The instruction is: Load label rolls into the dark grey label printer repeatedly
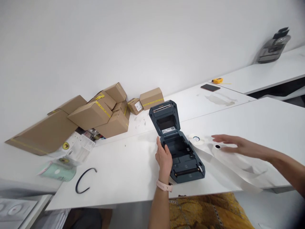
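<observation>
Nearest, a mustard cloth with patterns [207,208], under the edge of a big white surface [119,178]. On the near left, a thin dark hoop [79,178] with a gap at one side, and a pale green bag [58,171] just past it. In the middle, a dark printer [182,154] with its lid tipped up and its insides showing. Left hand [164,157] wrapped round the printer's left side, thumb over the rim, pink watch band [163,185] on the wrist. To the right, the right hand [232,146] spread, fingers and thumb apart, by a white roll with a black hole [215,151]; touching or not, cannot tell. Between printer and right hand, another roll with a blue middle [192,139], and a long white paper strip [225,170] toward the near edge. Farther left, clear packs [82,149], then a messy pile of brown boxes [91,114] with yellow tape, and two more boxes [152,97] by the wall. Far right, a grey stain [220,100], a flat black phone [210,87] and a yellow tape measure [217,80]. Farther still, on another white surface [262,72], a see-through jug [273,50]. Behind everything, a white wall [152,41].
</observation>
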Tool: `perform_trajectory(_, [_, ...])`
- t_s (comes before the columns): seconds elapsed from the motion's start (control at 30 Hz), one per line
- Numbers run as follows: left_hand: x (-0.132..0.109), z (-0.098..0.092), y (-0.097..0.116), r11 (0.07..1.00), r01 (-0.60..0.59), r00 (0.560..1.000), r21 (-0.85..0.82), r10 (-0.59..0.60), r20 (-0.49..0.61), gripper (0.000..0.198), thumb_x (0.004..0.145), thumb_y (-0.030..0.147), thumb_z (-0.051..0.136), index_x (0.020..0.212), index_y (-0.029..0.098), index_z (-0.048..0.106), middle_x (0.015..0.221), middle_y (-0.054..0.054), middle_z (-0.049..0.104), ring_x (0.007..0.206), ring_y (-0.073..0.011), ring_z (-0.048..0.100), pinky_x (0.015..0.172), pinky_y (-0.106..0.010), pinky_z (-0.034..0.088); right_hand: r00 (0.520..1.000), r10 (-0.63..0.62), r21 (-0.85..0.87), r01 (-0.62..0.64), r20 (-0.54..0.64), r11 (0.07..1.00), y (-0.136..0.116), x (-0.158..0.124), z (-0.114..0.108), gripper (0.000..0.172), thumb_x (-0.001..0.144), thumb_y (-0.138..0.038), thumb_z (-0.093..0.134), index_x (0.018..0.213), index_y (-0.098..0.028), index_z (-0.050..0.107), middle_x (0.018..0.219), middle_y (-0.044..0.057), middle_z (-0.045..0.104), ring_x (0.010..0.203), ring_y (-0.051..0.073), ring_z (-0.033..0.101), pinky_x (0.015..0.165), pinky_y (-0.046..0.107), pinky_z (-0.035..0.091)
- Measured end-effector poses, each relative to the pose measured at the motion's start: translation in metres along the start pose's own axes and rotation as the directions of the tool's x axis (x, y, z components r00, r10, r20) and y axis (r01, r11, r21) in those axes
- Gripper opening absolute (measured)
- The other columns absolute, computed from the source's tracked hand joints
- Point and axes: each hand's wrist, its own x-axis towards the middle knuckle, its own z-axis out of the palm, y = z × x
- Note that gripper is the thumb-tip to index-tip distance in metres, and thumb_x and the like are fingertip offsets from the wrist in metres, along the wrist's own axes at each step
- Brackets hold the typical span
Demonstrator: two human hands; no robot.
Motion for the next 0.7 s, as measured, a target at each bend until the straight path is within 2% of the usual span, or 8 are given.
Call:
perform_trajectory(0.1, [0.0, 0.0, -0.001, 1.0, -0.014, 1.0, 0.003, 0.014, -0.007, 0.056, 0.102, 0.029, 0.032, 0.157, 0.019, 0.025, 0.147, -0.019, 0.058, 0.135, -0.0307, 0.056, 0.107, -0.047, 0.044, 0.999, -0.037, -0.074, 0.036, -0.017, 0.997, -0.019, 0.018, -0.008, 0.061, 0.086, -0.058, 0.061, 0.142, -0.033, 0.054, 0.154, 0.01, 0.052, 0.143, 0.034, 0.046, 0.117, 0.045, 0.038])
perform_trajectory(0.17, [0.0, -0.001, 0.0, 1.0, -0.027, 1.0, 0.003, 0.027, -0.008, 0.056, 0.102, 0.028, 0.032, 0.157, 0.018, 0.025, 0.146, -0.02, 0.058, 0.135, -0.0307, 0.057, 0.106, -0.047, 0.044, 0.997, -0.075, -0.196, 0.076, 0.014, 0.978, -0.033, 0.037, -0.003, 0.069, 0.079, -0.058, 0.068, 0.141, -0.032, 0.054, 0.155, 0.01, 0.05, 0.143, 0.037, 0.045, 0.117, 0.048, 0.038])
perform_trajectory(0.27, [-0.001, -0.002, 0.0, 0.999, -0.037, 0.999, 0.0, 0.037, 0.004, 0.056, 0.102, 0.028, 0.031, 0.156, 0.016, 0.025, 0.147, -0.021, 0.057, 0.136, -0.0314, 0.056, 0.105, -0.048, 0.044, 0.984, -0.109, -0.301, 0.146, 0.138, 0.942, -0.046, 0.065, 0.012, 0.08, 0.066, -0.053, 0.075, 0.139, -0.032, 0.053, 0.146, 0.009, 0.057, 0.134, 0.04, 0.053, 0.109, 0.049, 0.045])
perform_trajectory(0.37, [-0.002, -0.003, -0.001, 1.0, -0.024, 1.0, -0.01, 0.024, 0.002, 0.052, 0.102, 0.03, 0.032, 0.154, 0.019, 0.03, 0.147, -0.019, 0.057, 0.138, -0.0301, 0.054, 0.107, -0.046, 0.043, 0.957, -0.144, -0.285, 0.215, 0.252, 0.934, -0.053, 0.081, 0.022, 0.075, 0.064, -0.047, 0.075, 0.133, -0.029, 0.053, 0.131, 0.009, 0.066, 0.119, 0.037, 0.062, 0.099, 0.047, 0.05])
perform_trajectory(0.43, [-0.002, -0.002, -0.002, 1.0, -0.022, 1.0, -0.016, 0.022, -0.003, 0.051, 0.103, 0.03, 0.033, 0.153, 0.021, 0.031, 0.148, -0.017, 0.057, 0.139, -0.0288, 0.053, 0.107, -0.045, 0.043, 0.952, -0.154, -0.259, 0.224, 0.264, 0.939, -0.056, 0.082, 0.023, 0.07, 0.064, -0.045, 0.076, 0.127, -0.028, 0.055, 0.123, 0.008, 0.069, 0.112, 0.036, 0.065, 0.095, 0.045, 0.05])
perform_trajectory(0.57, [-0.001, -0.001, -0.002, 0.999, -0.024, 1.0, -0.033, 0.024, -0.01, 0.051, 0.102, 0.029, 0.034, 0.152, 0.02, 0.032, 0.149, -0.019, 0.056, 0.136, -0.0298, 0.055, 0.106, -0.046, 0.044, 0.977, -0.127, -0.138, 0.152, 0.174, 0.979, -0.066, 0.063, 0.012, 0.059, 0.067, -0.043, 0.071, 0.122, -0.028, 0.057, 0.119, 0.007, 0.069, 0.103, 0.032, 0.067, 0.084, 0.04, 0.055])
perform_trajectory(0.63, [-0.001, -0.002, -0.003, 0.998, -0.017, 1.0, -0.065, 0.016, -0.018, 0.05, 0.102, 0.029, 0.037, 0.151, 0.021, 0.034, 0.146, -0.017, 0.059, 0.133, -0.0291, 0.059, 0.105, -0.045, 0.046, 0.988, -0.11, -0.026, 0.113, 0.108, 0.993, -0.076, 0.051, 0.005, 0.059, 0.07, -0.044, 0.069, 0.126, -0.029, 0.055, 0.121, 0.008, 0.068, 0.1, 0.032, 0.068, 0.076, 0.038, 0.056])
perform_trajectory(0.7, [0.001, -0.005, -0.004, 0.993, -0.001, 1.0, -0.122, -0.003, -0.03, 0.049, 0.1, 0.029, 0.043, 0.148, 0.023, 0.039, 0.141, -0.015, 0.064, 0.13, -0.0276, 0.061, 0.105, -0.043, 0.047, 0.991, -0.127, 0.064, 0.125, 0.038, 0.99, -0.09, 0.043, 0.003, 0.064, 0.071, -0.044, 0.071, 0.131, -0.031, 0.053, 0.128, 0.008, 0.066, 0.107, 0.033, 0.066, 0.079, 0.04, 0.057])
